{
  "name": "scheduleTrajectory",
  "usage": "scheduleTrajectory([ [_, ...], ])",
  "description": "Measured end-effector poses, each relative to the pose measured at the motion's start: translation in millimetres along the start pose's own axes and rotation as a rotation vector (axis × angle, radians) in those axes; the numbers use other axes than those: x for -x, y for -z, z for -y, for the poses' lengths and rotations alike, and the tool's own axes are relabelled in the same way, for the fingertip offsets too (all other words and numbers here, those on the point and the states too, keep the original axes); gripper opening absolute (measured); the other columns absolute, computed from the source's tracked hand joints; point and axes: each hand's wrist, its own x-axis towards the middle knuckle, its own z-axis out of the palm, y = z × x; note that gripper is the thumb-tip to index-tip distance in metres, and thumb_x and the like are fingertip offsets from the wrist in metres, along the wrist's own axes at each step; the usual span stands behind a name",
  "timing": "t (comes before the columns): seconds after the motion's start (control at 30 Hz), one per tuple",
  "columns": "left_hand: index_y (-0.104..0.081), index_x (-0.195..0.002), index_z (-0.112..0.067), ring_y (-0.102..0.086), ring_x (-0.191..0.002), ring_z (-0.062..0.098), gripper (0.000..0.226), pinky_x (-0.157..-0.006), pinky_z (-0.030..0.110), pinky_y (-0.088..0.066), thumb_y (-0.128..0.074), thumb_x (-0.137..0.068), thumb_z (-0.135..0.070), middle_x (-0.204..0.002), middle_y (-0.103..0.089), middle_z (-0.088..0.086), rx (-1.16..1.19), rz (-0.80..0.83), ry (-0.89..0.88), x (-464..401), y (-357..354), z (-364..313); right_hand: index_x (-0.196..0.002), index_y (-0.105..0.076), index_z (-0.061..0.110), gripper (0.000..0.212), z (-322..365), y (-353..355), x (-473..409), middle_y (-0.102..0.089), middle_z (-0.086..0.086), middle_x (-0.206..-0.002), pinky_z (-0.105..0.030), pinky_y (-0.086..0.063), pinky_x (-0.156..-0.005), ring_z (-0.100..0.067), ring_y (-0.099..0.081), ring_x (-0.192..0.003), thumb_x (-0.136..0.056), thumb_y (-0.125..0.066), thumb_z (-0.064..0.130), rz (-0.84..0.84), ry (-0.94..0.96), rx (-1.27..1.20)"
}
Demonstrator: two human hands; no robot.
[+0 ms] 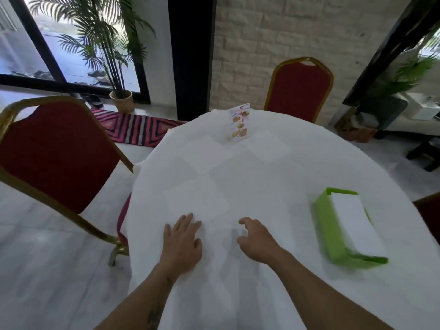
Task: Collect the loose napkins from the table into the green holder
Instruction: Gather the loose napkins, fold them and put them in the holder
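Note:
Three white square napkins lie flat on the white tablecloth (273, 294): one near me (196, 201), one farther back on the left (204, 151), one at the back right (269, 146). The green holder (326, 225) sits on the right side of the table with a stack of white napkins (354, 222) in it. My left hand (182, 239) lies flat, its fingertips at the near edge of the closest napkin. My right hand (257, 239) hovers beside it, fingers loosely curled, holding nothing.
A printed menu card (239, 122) stands upright at the back of the table between the two far napkins. Red chairs with gold frames stand at the left (54, 153), at the far side (300, 89) and at the right edge (428, 210).

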Motion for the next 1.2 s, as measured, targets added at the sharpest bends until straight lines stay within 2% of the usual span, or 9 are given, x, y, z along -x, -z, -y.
scheduleTrajectory([
  [0.27, -0.042, -0.137, -0.036, -0.018, -0.144, 0.010, 0.054, -0.120, 0.042, -0.009, -0.040, -0.084, -0.029, -0.154, -0.029, -0.013, 0.027, 0.052, -0.229, 31.3, -20.2, -40.5, -0.150, -0.032, 0.013, 0.070, -22.9, 2.1, 8.9, -0.043, -0.012, -0.147, -0.041, -0.045, -0.105, -0.030, -0.047, -0.130, -0.083, -0.051, 0.018, -0.198, -0.283, -0.268],
  [0.4, -0.044, -0.136, -0.035, -0.023, -0.142, 0.009, 0.056, -0.116, 0.034, -0.014, -0.037, -0.081, -0.028, -0.152, -0.032, -0.013, 0.024, 0.038, -0.260, 34.9, -23.4, -44.9, -0.146, -0.035, 0.012, 0.061, -25.4, -5.2, 10.3, -0.049, -0.010, -0.136, -0.031, -0.047, -0.091, -0.026, -0.055, -0.117, -0.088, -0.056, 0.015, -0.218, -0.345, -0.542],
  [0.5, -0.046, -0.136, -0.034, -0.026, -0.140, 0.008, 0.055, -0.114, 0.031, -0.016, -0.040, -0.083, -0.023, -0.151, -0.035, -0.014, 0.047, 0.040, -0.276, 34.4, -23.5, -46.6, -0.123, -0.051, 0.010, 0.038, -25.3, -8.9, 7.5, -0.060, -0.005, -0.115, -0.030, -0.052, -0.070, -0.020, -0.061, -0.092, -0.087, -0.063, 0.014, -0.199, -0.373, -0.739],
  [0.6, -0.049, -0.135, -0.032, -0.032, -0.138, 0.007, 0.054, -0.113, 0.028, -0.020, -0.042, -0.083, -0.018, -0.148, -0.041, -0.014, 0.105, 0.053, -0.285, 34.2, -23.1, -48.8, -0.109, -0.065, 0.008, 0.025, -26.2, -13.0, 5.1, -0.070, -0.010, -0.104, -0.036, -0.056, -0.074, -0.027, -0.066, -0.090, -0.084, -0.064, 0.010, -0.269, -0.383, -0.903],
  [0.73, -0.059, -0.126, -0.025, -0.046, -0.128, 0.008, 0.047, -0.109, 0.019, -0.030, -0.045, -0.085, -0.008, -0.139, -0.052, -0.009, 0.314, -0.004, -0.235, 34.1, -21.0, -50.7, -0.077, -0.058, 0.008, 0.007, -16.2, -9.6, 9.6, -0.063, -0.004, -0.075, -0.030, -0.045, -0.057, -0.019, -0.057, -0.063, -0.080, -0.053, 0.005, -0.392, -0.234, -0.683],
  [0.8, -0.063, -0.118, -0.023, -0.052, -0.120, 0.009, 0.044, -0.103, 0.018, -0.034, -0.046, -0.083, -0.002, -0.130, -0.058, -0.007, 0.427, -0.088, -0.150, 34.6, -17.7, -49.3, -0.080, -0.057, 0.008, 0.008, -11.5, -8.7, 12.3, -0.065, -0.005, -0.078, -0.035, -0.048, -0.060, -0.024, -0.060, -0.069, -0.078, -0.050, 0.009, -0.416, -0.101, -0.439],
  [0.9, -0.065, -0.111, -0.021, -0.057, -0.110, 0.011, 0.042, -0.096, 0.018, -0.038, -0.047, -0.081, 0.003, -0.118, -0.063, -0.006, 0.492, -0.178, -0.045, 32.4, -11.6, -42.4, -0.108, -0.063, 0.016, 0.032, -5.4, -10.7, 15.1, -0.063, -0.003, -0.109, -0.033, -0.050, -0.079, -0.024, -0.060, -0.101, -0.078, -0.053, 0.017, -0.252, 0.027, -0.134],
  [1.03, -0.065, -0.111, -0.019, -0.055, -0.103, 0.007, 0.040, -0.091, 0.018, -0.040, -0.047, -0.083, 0.003, -0.116, -0.064, -0.004, 0.499, -0.229, 0.037, 33.2, -4.4, -32.6, -0.141, -0.047, 0.026, 0.066, -4.0, -23.1, 23.0, -0.033, -0.002, -0.141, -0.038, -0.036, -0.105, -0.024, -0.027, -0.135, -0.078, -0.066, 0.038, 0.123, -0.021, 0.015],
  [1.2, -0.056, -0.126, -0.019, -0.046, -0.127, 0.014, 0.047, -0.102, 0.019, -0.035, -0.047, -0.084, 0.000, -0.138, -0.050, -0.003, 0.381, -0.159, -0.034, 37.3, -4.0, -31.0, -0.144, -0.040, 0.022, 0.065, -5.6, -32.2, 27.1, -0.032, -0.005, -0.145, -0.037, -0.035, -0.107, -0.026, -0.028, -0.136, -0.082, -0.059, 0.027, 0.004, -0.083, -0.077],
])
